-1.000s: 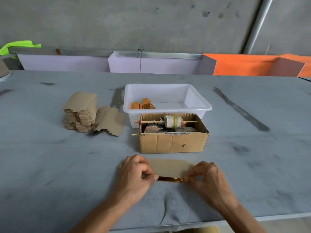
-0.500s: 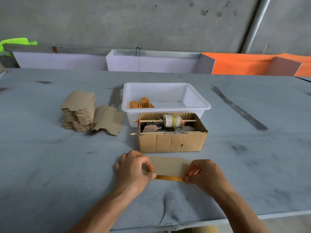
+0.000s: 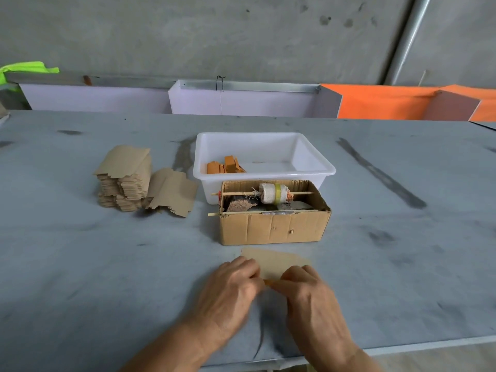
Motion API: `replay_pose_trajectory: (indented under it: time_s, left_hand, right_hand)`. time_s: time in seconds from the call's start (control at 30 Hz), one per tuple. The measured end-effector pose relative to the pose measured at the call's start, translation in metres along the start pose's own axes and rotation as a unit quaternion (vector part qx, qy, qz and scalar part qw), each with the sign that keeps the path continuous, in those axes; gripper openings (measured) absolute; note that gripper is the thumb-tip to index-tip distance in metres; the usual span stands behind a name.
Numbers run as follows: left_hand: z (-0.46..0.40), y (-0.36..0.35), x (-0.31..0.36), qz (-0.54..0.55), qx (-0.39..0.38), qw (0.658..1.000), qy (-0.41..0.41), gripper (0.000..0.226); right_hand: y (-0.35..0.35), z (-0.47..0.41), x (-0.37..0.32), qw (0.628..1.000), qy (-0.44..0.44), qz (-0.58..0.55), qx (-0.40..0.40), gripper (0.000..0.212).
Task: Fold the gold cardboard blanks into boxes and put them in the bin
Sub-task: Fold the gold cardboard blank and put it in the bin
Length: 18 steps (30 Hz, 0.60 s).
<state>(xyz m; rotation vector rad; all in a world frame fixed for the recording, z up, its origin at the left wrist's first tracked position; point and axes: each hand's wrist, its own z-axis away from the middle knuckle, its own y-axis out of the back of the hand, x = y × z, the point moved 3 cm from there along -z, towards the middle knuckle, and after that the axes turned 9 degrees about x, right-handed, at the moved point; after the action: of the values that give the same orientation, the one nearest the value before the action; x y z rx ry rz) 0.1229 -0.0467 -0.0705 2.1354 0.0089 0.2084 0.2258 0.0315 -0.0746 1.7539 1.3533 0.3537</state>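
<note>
A flat cardboard blank (image 3: 271, 263) lies brown side up on the grey table, just in front of the brown carton. My left hand (image 3: 233, 288) and my right hand (image 3: 311, 294) meet at its near edge and pinch a folded strip whose gold face barely shows between the fingers. A stack of unfolded blanks (image 3: 124, 178) stands at the left, with one loose blank (image 3: 173, 191) leaning beside it. The white bin (image 3: 264, 159) behind the carton holds a few folded gold boxes (image 3: 225, 166) in its left corner.
An open brown carton (image 3: 273, 224) with a spool of twine on a stick (image 3: 272, 193) and dark scraps stands between my hands and the bin. White and orange panels line the table's far edge. The table's front edge runs just below my wrists.
My hands have slid together along the blank's near edge, from its two ends to its middle, hiding most of the gold strip. The view has tilted slightly.
</note>
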Motion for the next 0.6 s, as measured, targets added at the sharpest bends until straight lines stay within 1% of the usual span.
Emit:
replay_pose_trajectory:
  time_s: [0.07, 0.1, 0.17, 0.23, 0.3, 0.37, 0.4, 0.43, 0.5, 0.57, 0.6]
  left_hand:
    - [0.001, 0.001, -0.001, 0.009, -0.011, 1.0, 0.015, 0.021]
    - [0.003, 0.001, -0.002, 0.009, -0.02, 1.0, 0.02, 0.02]
    - [0.009, 0.0, -0.002, 0.012, -0.049, 0.998, 0.024, 0.016]
    - [0.013, -0.002, -0.003, 0.039, -0.082, 0.995, 0.038, 0.022]
    - [0.011, -0.002, -0.009, 0.08, -0.073, 0.992, 0.062, 0.029]
    - [0.001, -0.001, -0.016, 0.119, -0.046, 0.987, 0.099, 0.024]
    - [-0.005, -0.001, -0.019, 0.117, -0.026, 0.986, 0.114, 0.022]
    - [-0.009, -0.003, -0.022, 0.1, -0.013, 0.987, 0.125, 0.023]
    - [-0.015, -0.012, -0.024, 0.041, -0.026, 0.989, 0.14, 0.028]
    - [-0.017, -0.021, -0.023, -0.021, -0.056, 0.988, 0.144, 0.034]
    - [-0.017, -0.024, -0.023, -0.034, -0.065, 0.986, 0.15, 0.035]
  right_hand:
    - [-0.002, 0.006, 0.005, 1.0, 0.001, 0.002, -0.019, 0.012]
    - [-0.002, 0.008, 0.009, 1.0, -0.005, -0.003, -0.02, 0.012]
    - [-0.001, 0.01, 0.018, 0.999, -0.024, -0.012, -0.02, 0.021]
    - [0.0, 0.01, 0.026, 0.998, -0.053, -0.032, -0.026, 0.035]
    - [0.0, 0.004, 0.032, 0.992, -0.097, -0.054, -0.052, 0.036]
    - [-0.002, -0.006, 0.041, 0.983, -0.154, -0.062, -0.078, 0.031]
    - [-0.002, -0.011, 0.044, 0.979, -0.175, -0.063, -0.078, 0.029]
    - [-0.003, -0.017, 0.048, 0.977, -0.19, -0.063, -0.074, 0.027]
    - [-0.007, -0.027, 0.05, 0.975, -0.203, -0.048, -0.081, 0.026]
    - [-0.013, -0.034, 0.052, 0.972, -0.203, -0.022, -0.116, 0.033]
    - [-0.015, -0.037, 0.051, 0.97, -0.2, -0.012, -0.135, 0.036]
